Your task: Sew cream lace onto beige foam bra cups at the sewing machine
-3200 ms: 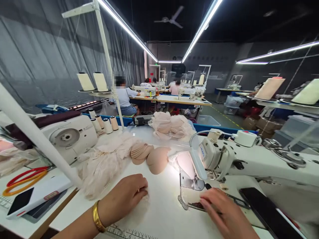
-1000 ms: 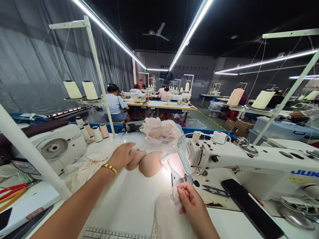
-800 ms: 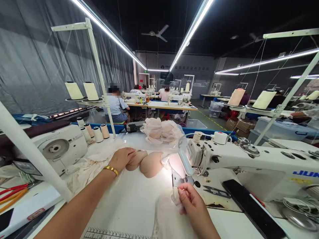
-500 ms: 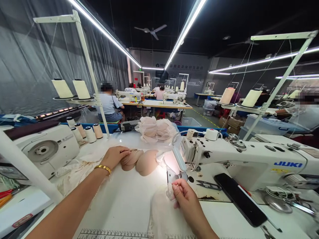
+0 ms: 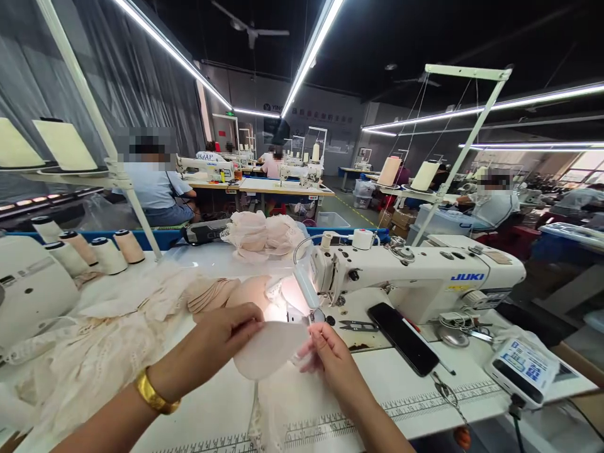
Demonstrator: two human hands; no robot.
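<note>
My left hand (image 5: 231, 340), with a gold bracelet on its wrist, grips a pale bra cup pad (image 5: 268, 353) by its upper left edge. At the pad's right tip, my right hand (image 5: 330, 357) pinches sheer cream lace fabric (image 5: 283, 412), which hangs down over the table's front. Just behind lies a fanned stack of beige cup pads (image 5: 210, 294), with another pad (image 5: 250, 290) beside it. The lit needle area of the white sewing machine (image 5: 401, 270) is close beyond my right fingers.
Cream lace pieces (image 5: 127, 340) are heaped at left, near several thread cones (image 5: 108, 255). A bundle of pads (image 5: 267, 234) sits at the back. Thread snips (image 5: 358, 326), a black phone (image 5: 403, 340) and a white boxy device (image 5: 521, 371) lie right. A ruler strip (image 5: 401, 406) runs along the front.
My left hand has come from the pad stack towards my right hand, bringing one pad. My right hand still pinches the lace. The view has turned to the right.
</note>
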